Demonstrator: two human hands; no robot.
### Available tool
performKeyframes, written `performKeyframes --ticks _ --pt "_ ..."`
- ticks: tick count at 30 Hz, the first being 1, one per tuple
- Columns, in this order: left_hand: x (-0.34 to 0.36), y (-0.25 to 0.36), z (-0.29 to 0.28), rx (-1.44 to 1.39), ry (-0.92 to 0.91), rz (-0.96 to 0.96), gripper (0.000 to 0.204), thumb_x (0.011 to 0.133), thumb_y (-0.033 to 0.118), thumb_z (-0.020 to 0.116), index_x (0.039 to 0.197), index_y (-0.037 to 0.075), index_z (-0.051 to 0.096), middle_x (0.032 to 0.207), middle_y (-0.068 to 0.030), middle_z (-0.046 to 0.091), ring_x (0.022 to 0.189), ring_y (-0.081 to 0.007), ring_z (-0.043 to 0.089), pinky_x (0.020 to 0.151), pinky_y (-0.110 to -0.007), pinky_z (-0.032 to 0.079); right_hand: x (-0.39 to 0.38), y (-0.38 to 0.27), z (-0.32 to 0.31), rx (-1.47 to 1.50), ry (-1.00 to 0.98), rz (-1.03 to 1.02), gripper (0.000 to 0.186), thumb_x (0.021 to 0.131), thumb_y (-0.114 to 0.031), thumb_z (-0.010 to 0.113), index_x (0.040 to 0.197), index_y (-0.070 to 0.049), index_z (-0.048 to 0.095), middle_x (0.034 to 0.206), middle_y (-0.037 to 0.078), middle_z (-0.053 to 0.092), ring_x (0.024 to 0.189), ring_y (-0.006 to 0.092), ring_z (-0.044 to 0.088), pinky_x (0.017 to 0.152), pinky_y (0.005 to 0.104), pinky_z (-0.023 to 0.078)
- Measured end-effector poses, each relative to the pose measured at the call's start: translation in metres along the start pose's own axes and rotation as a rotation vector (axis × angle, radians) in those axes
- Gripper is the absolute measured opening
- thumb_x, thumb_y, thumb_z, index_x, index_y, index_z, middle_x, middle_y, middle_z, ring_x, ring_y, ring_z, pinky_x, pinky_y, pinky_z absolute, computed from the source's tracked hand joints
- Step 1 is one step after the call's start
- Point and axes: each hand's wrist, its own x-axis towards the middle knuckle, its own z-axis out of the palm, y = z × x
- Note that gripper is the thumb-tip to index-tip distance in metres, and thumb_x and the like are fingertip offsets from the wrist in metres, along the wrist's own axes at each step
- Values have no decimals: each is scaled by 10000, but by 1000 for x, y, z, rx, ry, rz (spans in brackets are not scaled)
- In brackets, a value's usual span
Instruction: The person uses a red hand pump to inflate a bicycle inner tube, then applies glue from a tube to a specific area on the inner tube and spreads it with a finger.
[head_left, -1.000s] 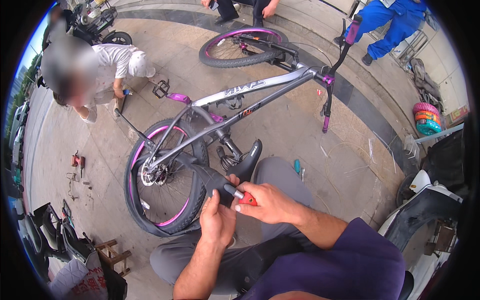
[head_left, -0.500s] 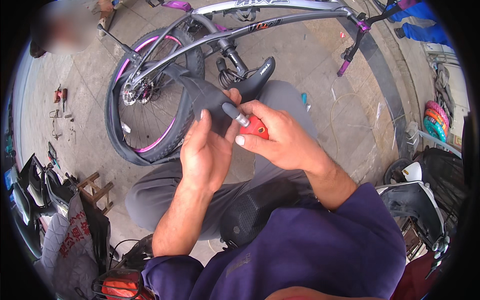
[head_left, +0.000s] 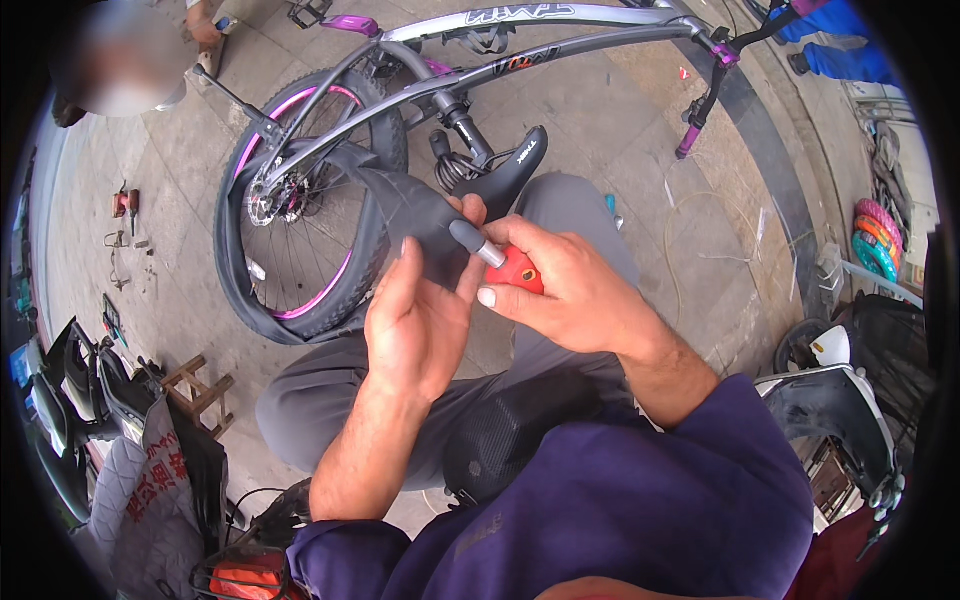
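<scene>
In your view: lettering on bike frame (head_left: pixel 545 14), white letters on saddle (head_left: pixel 506 178), red characters on quilted cover (head_left: pixel 155 515)

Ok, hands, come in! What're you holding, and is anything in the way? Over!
Right hand gripping red-handled tool. Left hand holding black rubber tube, tool's grey tip over it. Saddle close beyond; nothing seen blocking the tip.

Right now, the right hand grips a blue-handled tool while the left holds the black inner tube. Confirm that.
Not blue: the head view shows a red-handled tool. The right hand grips it; the left hand holds the black inner tube.
</scene>
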Motion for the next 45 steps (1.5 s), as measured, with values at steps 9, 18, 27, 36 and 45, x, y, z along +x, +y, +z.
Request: performKeyframes --ticks 9,18,27,36,45 --pt "-1 1 6 40 -17 34 548 1097 358 457 1478 -36 459 1559 -156 463 1429 -284 443 1241 -475 307 0 -1 -4 -20 -65 9 488 873 -213 744 1264 -5 539 1086 203 718 1012 421 698 845 466 549" --pt "-3 1 3 16 -18 37 536 1093 358 467 1480 -12 468 1561 -154 465 1486 -291 387 1258 -487 279 2 0 -9 73 -73 25 392 896 -238 716 1181 -13 568 1007 192 733 949 416 708 811 479 549" --pt "-3 -2 -2 28 -53 31 529 1097 343 459 1498 -1 441 1584 -158 437 1520 -285 344 1278 -480 252 1 -1 -10 81 -10 0 395 885 -252 724 1163 -12 578 1009 194 735 943 427 701 795 498 541" --pt "-1 -3 -3 46 -71 49 549 1089 351 481 1512 7 412 1585 -154 431 1512 -286 356 1276 -486 250 4 -6 -2 -124 -21 -51 413 882 -248 733 1164 1 561 1053 200 721 937 438 691 781 508 543" --pt "0 -6 -4 113 -66 111 556 1086 353 500 1511 4 420 1555 -149 455 1499 -284 370 1271 -493 253 9 -12 -4 -102 -36 -33 443 862 -200 767 1211 1 582 998 215 723 959 436 703 819 454 544"
